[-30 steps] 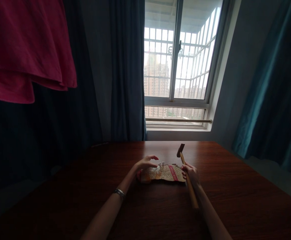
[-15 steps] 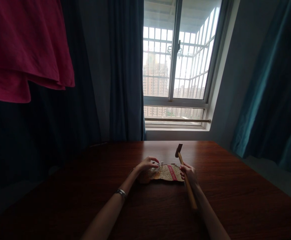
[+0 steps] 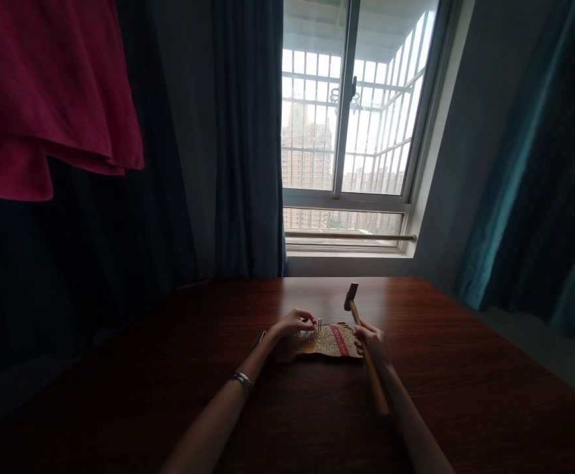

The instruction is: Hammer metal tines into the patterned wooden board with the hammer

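A flat tan board (image 3: 327, 341) dotted with small holes and crossed by a red stripe lies on the dark wooden table (image 3: 465, 382). A few nails (image 3: 319, 324) stand upright near its far edge. My left hand (image 3: 293, 323) hovers over the board's left part, fingertips pinched on one of those nails. My right hand (image 3: 372, 342) grips the wooden handle of a hammer (image 3: 362, 341), whose dark head is raised above the board's right end. A bracelet circles my left wrist.
A thin metal tool (image 3: 257, 340) lies on the table left of the board. Behind the table are a barred window (image 3: 349, 125) and blue curtains (image 3: 247, 138) on both sides. Red cloth (image 3: 45, 99) hangs at upper left.
My left hand closed from spread fingers to a pinch at the nails. The hammer stayed raised, its head shifting slightly left. The metal tool came into view beside my left forearm.
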The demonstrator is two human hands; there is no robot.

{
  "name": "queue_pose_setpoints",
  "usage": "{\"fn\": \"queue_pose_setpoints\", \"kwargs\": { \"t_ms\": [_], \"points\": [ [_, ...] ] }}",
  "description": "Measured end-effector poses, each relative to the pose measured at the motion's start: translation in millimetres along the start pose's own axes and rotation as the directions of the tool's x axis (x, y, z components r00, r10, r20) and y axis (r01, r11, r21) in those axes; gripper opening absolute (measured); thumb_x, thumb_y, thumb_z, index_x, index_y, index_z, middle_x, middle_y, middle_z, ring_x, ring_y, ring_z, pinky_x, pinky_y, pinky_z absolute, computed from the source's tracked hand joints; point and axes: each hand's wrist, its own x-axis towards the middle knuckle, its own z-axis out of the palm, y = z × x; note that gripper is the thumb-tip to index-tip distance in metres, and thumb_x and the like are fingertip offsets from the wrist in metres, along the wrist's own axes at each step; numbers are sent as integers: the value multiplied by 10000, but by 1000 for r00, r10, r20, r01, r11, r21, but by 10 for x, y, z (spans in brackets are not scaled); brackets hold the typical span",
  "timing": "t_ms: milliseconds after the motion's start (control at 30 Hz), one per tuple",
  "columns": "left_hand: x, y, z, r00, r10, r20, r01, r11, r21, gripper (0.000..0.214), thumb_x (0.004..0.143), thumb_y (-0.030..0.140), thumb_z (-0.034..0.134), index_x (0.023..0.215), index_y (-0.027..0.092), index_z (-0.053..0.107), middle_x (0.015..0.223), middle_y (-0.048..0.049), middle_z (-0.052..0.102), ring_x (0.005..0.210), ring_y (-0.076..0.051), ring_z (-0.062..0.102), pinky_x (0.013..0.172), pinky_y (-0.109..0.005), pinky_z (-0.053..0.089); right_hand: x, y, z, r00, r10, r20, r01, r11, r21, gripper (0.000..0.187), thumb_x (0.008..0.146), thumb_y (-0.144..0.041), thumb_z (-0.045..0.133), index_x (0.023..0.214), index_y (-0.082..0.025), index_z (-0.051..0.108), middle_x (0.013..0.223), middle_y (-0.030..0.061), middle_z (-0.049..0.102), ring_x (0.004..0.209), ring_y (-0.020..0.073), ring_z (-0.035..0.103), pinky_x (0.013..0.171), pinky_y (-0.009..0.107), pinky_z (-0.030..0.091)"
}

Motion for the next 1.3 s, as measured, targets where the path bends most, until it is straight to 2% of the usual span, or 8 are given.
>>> {"fn": "queue_pose_setpoints", "kwargs": {
  "t_ms": [333, 567, 800, 933, 1100, 1200, 1300],
  "points": [
    [4, 26, 74, 999, 15, -41, -16, 1000, -23, 306, 653, 377, 660, 827, 134, 725, 814, -50, 701, 801, -182, 594, 716, -232, 414, -5, 19, 10, 1000, 3, 17, -3, 1000, 5, 273, 570, -310, 680, 769, -151, 581, 568, -46, 514, 349, 48, 400, 287, 178, 261],
    [-49, 101, 101, 994, -22, -105, 28, 998, 53, 318, 676, 405, 635, 820, 135, 722, 795, -37, 698, 784, -180, 596, 688, -222, 409, -6, 36, 15, 1000, 4, 28, -3, 1000, -15, 280, 579, -314, 676, 788, -147, 591, 579, -47, 517, 350, 45, 404, 286, 178, 276],
    [-58, 90, 168, 986, 2, -167, 10, 997, 73, 307, 695, 400, 624, 820, 135, 718, 832, -52, 704, 796, -190, 611, 695, -233, 425, -98, -37, 144, 998, -8, 60, 11, 999, -43, 295, 592, -318, 664, 815, -138, 591, 570, -40, 521, 352, 55, 410, 277, 181, 292],
    [-72, 70, 197, 981, 21, -192, -3, 996, 93, 319, 710, 410, 611, 845, 140, 715, 851, -49, 704, 803, -191, 614, 718, -241, 434, -221, -168, 264, 988, 8, 156, 7, 995, -96, 251, 631, -313, 631, 809, -142, 586, 572, -39, 519, 348, 53, 403, 270, 176, 286],
    [-73, 24, 210, 978, 45, -204, -29, 996, 81, 333, 715, 428, 605, 844, 141, 714, 850, -44, 703, 813, -195, 615, 728, -242, 433, -328, -303, 401, 947, 84, 311, -53, 993, -107, 197, 638, -306, 621, 733, -148, 554, 587, -42, 504, 364, 46, 403, 271, 162, 275],
    [-57, -8, 220, 977, 18, -212, 4, 995, 102, 332, 704, 433, 612, 829, 142, 712, 846, -41, 704, 807, -193, 613, 728, -241, 431, -349, -349, 480, 930, 136, 340, -97, 987, -129, 225, 628, -334, 629, 731, -153, 543, 599, -40, 509, 362, 46, 406, 268, 160, 267],
    [-47, -25, 227, 975, 11, -222, 13, 994, 107, 331, 699, 428, 620, 829, 137, 708, 843, -44, 705, 800, -190, 609, 717, -239, 426, -359, -374, 546, 929, 138, 342, -90, 984, -151, 256, 628, -373, 635, 721, -158, 531, 602, -37, 516, 356, 48, 410, 267, 164, 266]
  ]
}}
